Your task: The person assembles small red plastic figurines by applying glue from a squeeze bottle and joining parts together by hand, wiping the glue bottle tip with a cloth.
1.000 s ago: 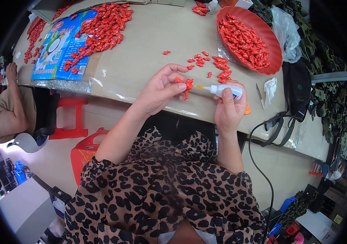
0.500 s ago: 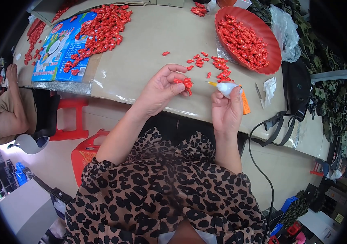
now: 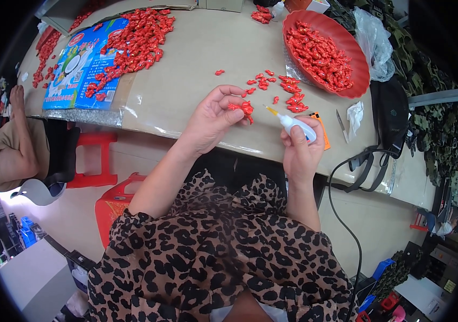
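Observation:
My left hand (image 3: 215, 117) pinches a small red plastic piece (image 3: 244, 109) between thumb and fingers, just above the table's near edge. My right hand (image 3: 300, 151) grips a small white glue bottle (image 3: 295, 125) with a yellow nozzle, its tip pointing up-left and a short gap away from the red piece. Several more loose red pieces (image 3: 280, 88) lie on the beige table (image 3: 197, 59) just beyond both hands.
A red oval tray (image 3: 362, 80) full of red pieces stands at the right. A blue printed sheet (image 3: 78, 67) carries a heap of red pieces (image 3: 135, 40) at the left. An orange cutter (image 3: 322, 129), a small blade (image 3: 342, 122), a black bag (image 3: 393, 115), and a seated person (image 3: 11, 145).
My right hand has tilted the glue bottle, so the nozzle now points up-left and stands off from the red piece. My left hand keeps the piece and has turned it slightly.

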### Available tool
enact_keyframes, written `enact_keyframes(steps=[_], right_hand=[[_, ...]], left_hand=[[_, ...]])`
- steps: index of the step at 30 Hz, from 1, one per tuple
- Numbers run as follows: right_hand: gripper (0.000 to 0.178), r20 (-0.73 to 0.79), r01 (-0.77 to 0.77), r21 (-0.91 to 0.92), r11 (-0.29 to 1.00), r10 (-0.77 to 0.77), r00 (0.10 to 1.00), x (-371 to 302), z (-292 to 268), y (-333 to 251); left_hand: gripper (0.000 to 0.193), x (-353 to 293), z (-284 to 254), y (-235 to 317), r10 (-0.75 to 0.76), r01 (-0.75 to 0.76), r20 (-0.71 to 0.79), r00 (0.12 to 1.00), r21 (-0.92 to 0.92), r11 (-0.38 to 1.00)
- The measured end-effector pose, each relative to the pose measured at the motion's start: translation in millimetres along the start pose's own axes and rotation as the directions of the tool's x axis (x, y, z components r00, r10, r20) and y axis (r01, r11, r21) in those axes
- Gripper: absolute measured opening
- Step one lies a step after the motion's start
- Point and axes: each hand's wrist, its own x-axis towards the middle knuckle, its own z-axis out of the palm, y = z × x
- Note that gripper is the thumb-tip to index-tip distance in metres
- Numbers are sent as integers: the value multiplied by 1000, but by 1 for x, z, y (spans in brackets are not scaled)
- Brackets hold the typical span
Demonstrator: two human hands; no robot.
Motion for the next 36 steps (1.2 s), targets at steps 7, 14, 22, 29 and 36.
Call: enact_keyframes(steps=[7,14,22,29,36], right_hand=[[22,53,181,-324,929,-173,984,-3,4,3],[21,36,160,-338,928,-157,987,-5,4,4],[20,25,138,-305,942,-137,990,-7,7,5],[20,27,151,-312,938,-150,988,-7,5,8],[21,12,126,-264,956,-127,992,-5,6,5]], left_hand=[[32,-1,2,-2,70,-64,-62,996,90,994],[32,-1,4,-2,85,-78,-64,994,96,992],[32,-1,3,-2,90,-84,-66,994,96,992],[31,-1,3,-2,96,-91,-46,994,94,991],[31,-1,2,-1,93,-87,-60,994,99,991]])
